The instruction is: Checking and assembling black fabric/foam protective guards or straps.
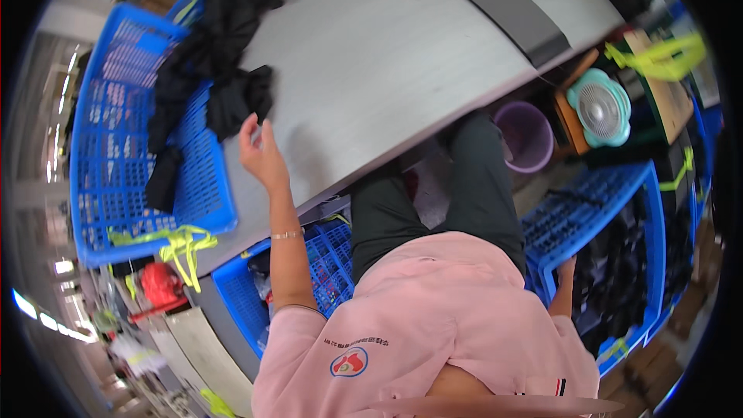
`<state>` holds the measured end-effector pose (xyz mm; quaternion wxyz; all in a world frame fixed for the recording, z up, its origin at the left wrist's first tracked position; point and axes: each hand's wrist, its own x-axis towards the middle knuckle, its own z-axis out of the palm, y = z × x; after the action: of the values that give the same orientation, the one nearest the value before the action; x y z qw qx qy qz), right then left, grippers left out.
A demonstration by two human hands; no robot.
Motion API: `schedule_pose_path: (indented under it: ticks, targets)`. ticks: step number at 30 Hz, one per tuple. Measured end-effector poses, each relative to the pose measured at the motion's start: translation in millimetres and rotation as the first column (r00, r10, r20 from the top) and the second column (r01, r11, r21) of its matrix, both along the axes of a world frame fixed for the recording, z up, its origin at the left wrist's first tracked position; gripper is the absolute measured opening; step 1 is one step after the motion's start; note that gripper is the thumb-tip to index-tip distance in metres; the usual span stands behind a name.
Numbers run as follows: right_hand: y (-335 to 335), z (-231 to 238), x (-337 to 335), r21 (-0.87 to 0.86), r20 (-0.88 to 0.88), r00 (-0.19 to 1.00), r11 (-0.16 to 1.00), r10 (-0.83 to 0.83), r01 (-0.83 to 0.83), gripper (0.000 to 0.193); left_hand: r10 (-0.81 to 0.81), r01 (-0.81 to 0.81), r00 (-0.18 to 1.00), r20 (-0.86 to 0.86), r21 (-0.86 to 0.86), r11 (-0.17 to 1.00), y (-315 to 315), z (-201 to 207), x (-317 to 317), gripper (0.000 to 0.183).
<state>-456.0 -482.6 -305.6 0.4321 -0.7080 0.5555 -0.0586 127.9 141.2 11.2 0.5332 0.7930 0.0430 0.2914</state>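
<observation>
My left hand [263, 156] is raised over the left end of the grey table, fingers apart and nothing in them. Just beyond its fingertips lies a bunched black cloth [241, 101]. That fabric trails over the rim of a large blue plastic basket [108, 143] and hangs partly inside it. Low at my right side, my right hand [567, 269] is at the edge of another blue basket [584, 220], which holds dark pieces [615, 275]. The fingers of that hand are mostly hidden, so whether they grip the edge is unclear.
The grey table [364, 54] carries a dark flat board [511, 15] at the far right. Below its edge stand a purple bin [526, 137] and a teal fan [601, 108]. Another blue basket [244, 302] is beside my left leg. Yellow-green straps [182, 248] hang off the left basket.
</observation>
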Motion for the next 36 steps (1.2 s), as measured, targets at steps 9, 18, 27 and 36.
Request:
schedule_pose_path:
  ticks: [9, 18, 27, 36]
  targets:
    - [60, 215, 184, -0.274, -0.825, 0.536, 0.702, 0.18, -0.657, 0.031, 0.406, -0.324, 0.912, -0.052, 0.514, 0.794, 90, -37, 110, 0.053]
    - [280, 343, 398, -0.781, -0.038, 0.351, 0.191, 0.936, -0.594, 0.019, -0.158, 0.177, 0.984, -0.081, 0.355, 0.918, -39, -25, 21, 0.022]
    - [357, 293, 481, -0.665, -0.295, 0.027, -0.185, 0.955, -0.724, 0.022, -0.522, 0.502, 0.853, -0.004, 0.285, 0.817, -129, 37, -87, 0.014]
    - [321, 344, 502, -0.873, 0.083, 0.1, 0.12, 0.992, -0.472, 0.019, -0.787, 0.782, 0.611, -0.085, -0.092, 0.616, -163, 38, -178, 0.012]
